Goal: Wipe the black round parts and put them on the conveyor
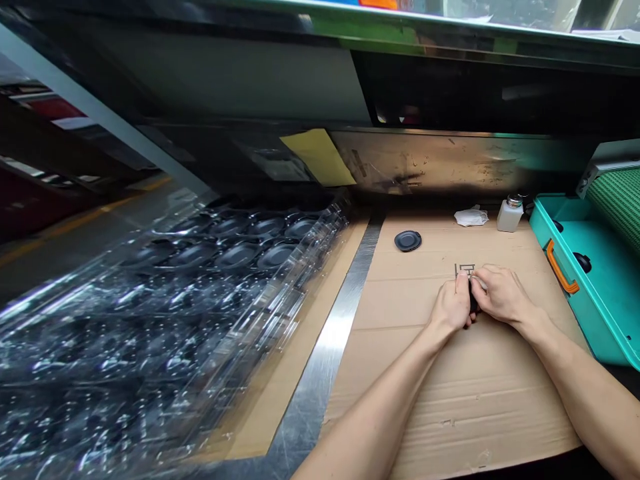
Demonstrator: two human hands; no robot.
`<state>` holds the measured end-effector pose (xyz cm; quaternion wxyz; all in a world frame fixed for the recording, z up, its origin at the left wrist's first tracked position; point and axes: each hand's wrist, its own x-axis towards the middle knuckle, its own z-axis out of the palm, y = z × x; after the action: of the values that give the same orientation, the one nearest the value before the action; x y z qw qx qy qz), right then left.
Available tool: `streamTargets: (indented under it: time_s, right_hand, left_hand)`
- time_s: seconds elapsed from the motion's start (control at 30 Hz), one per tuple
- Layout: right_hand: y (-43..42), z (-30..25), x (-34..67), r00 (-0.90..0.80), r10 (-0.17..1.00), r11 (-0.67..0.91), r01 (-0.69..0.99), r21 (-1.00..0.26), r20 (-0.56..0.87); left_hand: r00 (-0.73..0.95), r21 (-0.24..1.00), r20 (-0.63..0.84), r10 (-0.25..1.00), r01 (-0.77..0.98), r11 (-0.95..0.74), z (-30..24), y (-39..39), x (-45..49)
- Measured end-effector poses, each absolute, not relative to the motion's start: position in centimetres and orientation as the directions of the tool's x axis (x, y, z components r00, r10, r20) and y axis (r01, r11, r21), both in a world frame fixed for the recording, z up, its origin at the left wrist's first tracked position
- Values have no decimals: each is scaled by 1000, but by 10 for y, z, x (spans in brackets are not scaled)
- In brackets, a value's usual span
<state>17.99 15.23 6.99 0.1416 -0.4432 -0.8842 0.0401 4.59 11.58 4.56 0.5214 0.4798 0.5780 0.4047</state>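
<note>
Small dark part (473,301), exact type hard to tell behind the fingers, sits pinched between both hands just above a cardboard sheet (450,400). Left hand (453,305) and right hand (503,295) both have fingers closed on it, working it together at close range. From the part: round black cap (407,241) ahead-left, white cloth (470,217) and plastic bottle (510,217) farther ahead, teal tray (555,267) right, clear blister trays (225,267) well left.
</note>
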Motion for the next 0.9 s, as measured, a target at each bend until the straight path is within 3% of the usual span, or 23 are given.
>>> streamTargets:
  time_s: [0.13, 0.23, 0.33, 0.43, 0.63, 0.9]
  right_hand:
    - [151, 73, 182, -533, 831, 556, 809, -191, 160]
    - [151, 73, 185, -495, 846, 533, 800, -276, 199]
    - [154, 73, 187, -393, 853, 518, 717, -467, 343]
    - [158, 73, 187, -315, 873, 484, 658, -577, 373]
    - [159, 68, 183, -389, 874, 483, 617, -621, 293]
    - [160, 61, 186, -526, 810, 577, 640, -507, 257]
  left_hand:
    - [31, 971, -216, 976, 112, 211, 42, 118, 47]
    - [65, 937, -328, 942, -104, 334, 49, 124, 41]
    - [232, 735, -500, 835, -396, 550, 59, 133, 29]
    - [356, 597, -544, 760, -472, 648, 64, 139, 18]
    - [366, 610, -522, 771, -472, 637, 59, 140, 18]
    - [202, 771, -467, 861, -384, 508, 61, 130, 35]
